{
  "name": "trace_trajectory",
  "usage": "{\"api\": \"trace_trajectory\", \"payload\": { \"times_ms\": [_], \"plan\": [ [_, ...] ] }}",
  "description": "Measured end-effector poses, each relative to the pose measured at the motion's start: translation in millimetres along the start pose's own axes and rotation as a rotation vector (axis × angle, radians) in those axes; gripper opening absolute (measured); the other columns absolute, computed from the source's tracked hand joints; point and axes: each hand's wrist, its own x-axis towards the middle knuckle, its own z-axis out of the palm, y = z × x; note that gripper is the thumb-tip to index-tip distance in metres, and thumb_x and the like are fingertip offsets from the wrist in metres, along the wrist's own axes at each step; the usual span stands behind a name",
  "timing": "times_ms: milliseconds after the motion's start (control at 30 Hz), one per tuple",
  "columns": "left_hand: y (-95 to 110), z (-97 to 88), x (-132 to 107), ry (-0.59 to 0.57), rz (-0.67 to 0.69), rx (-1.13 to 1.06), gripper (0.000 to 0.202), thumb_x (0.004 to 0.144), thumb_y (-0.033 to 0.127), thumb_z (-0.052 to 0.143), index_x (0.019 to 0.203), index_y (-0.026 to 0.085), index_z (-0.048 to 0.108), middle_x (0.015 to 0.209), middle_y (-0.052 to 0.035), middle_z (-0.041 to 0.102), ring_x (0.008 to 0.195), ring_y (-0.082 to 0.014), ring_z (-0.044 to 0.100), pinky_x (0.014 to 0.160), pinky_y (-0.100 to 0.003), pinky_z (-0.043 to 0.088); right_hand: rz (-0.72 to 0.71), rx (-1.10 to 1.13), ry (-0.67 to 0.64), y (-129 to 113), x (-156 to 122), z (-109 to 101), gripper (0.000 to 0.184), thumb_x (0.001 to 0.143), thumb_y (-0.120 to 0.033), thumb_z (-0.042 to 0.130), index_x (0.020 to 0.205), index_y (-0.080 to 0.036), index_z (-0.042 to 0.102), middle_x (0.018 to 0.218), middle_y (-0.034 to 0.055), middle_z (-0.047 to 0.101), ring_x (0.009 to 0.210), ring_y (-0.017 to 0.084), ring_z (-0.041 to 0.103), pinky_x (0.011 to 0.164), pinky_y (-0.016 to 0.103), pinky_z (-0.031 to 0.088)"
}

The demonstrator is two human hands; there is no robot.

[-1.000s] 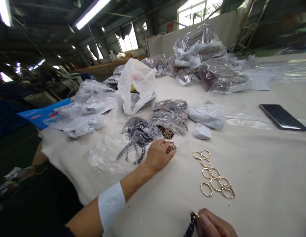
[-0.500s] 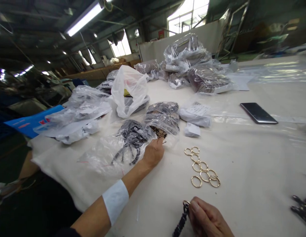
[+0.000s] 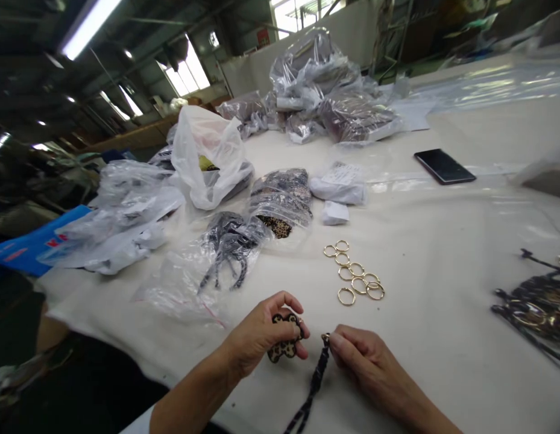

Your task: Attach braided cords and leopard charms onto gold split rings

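Note:
Between the thumb and fingers of my left hand [image 3: 261,334] is a leopard-print charm [image 3: 284,346] with a dark scalloped edge. My right hand [image 3: 368,361] pinches a small gold ring [image 3: 325,336], from which a dark braided cord [image 3: 318,377] hangs toward the table's near side. The two hands are close together but apart, with the charm left of the cord. Just beyond them lie several loose gold rings [image 3: 346,296] in a cluster. A clear bag of leopard-print pieces [image 3: 280,226] lies open farther off, beside a bag of dark cords [image 3: 229,241].
Finished-looking dark cords with rings [image 3: 533,301] are heaped at the right. A phone [image 3: 443,166] lies at the back right. A white plastic bag [image 3: 207,157], a folded white packet [image 3: 338,184] and a pile of wrapped goods [image 3: 316,90] stand behind. At left is a blue bag [image 3: 31,241].
My left hand has come back from the bag of leopard-print pieces with a charm and is now near the right hand. The right hand still holds the ring and cord. The view has shifted right.

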Motion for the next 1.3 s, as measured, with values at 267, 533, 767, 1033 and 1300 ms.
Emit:
{"api": "trace_trajectory", "payload": {
  "times_ms": [267,533,767,1033,1300],
  "plan": [
    [-3,15.2,-12,-0.050,-0.007,-0.051,0.023,0.069,0.026,0.069,0.081,0.012,0.054,0.075,-0.0067,0.067,0.064,-0.0147,0.064,0.062,-0.024,0.046,-0.126,-0.131,0.094,0,-1,9,0.042,0.090,-0.048,0.035,0.063,-0.018,0.044,0.060,-0.0036,0.038,0.058,0.011,0.037,0.054,0.023,0.030],
    [-1,20.8,-16,-0.066,0.014,0.119,0.020,0.070,0.023,0.068,0.082,0.014,0.056,0.069,-0.0020,0.065,0.059,-0.0095,0.058,0.054,-0.018,0.039,-0.322,-0.324,0.152,5,-5,11,0.035,0.092,-0.038,0.039,0.069,-0.019,0.057,0.067,0.0000,0.053,0.063,0.012,0.051,0.058,0.023,0.037],
    [2,21.0,-17,-0.036,0.189,0.481,0.011,0.073,0.015,0.060,0.084,0.014,0.063,0.080,-0.0032,0.066,0.075,-0.0133,0.058,0.067,-0.021,0.043,-0.355,-0.406,0.159,7,-4,11,0.033,0.093,-0.036,0.039,0.069,-0.019,0.052,0.065,-0.0002,0.052,0.061,0.011,0.050,0.055,0.022,0.036],
    [10,18.8,-17,-0.107,0.316,0.788,0.018,0.076,0.012,0.056,0.089,0.018,0.067,0.082,-0.0015,0.070,0.076,-0.0132,0.063,0.071,-0.018,0.046,-0.389,-0.477,0.086,10,-3,8,0.031,0.093,-0.034,0.038,0.069,-0.019,0.052,0.064,-0.0009,0.049,0.060,0.011,0.047,0.055,0.022,0.034],
    [8,12.3,-14,-0.163,0.553,1.074,0.025,0.083,0.015,0.051,0.101,0.020,0.067,0.088,-0.0029,0.072,0.080,-0.0153,0.064,0.079,-0.022,0.043,-0.218,-0.236,-0.034,5,-5,0,0.037,0.092,-0.040,0.038,0.063,-0.018,0.045,0.062,-0.0032,0.043,0.059,0.010,0.042,0.055,0.021,0.031]
  ]
}}
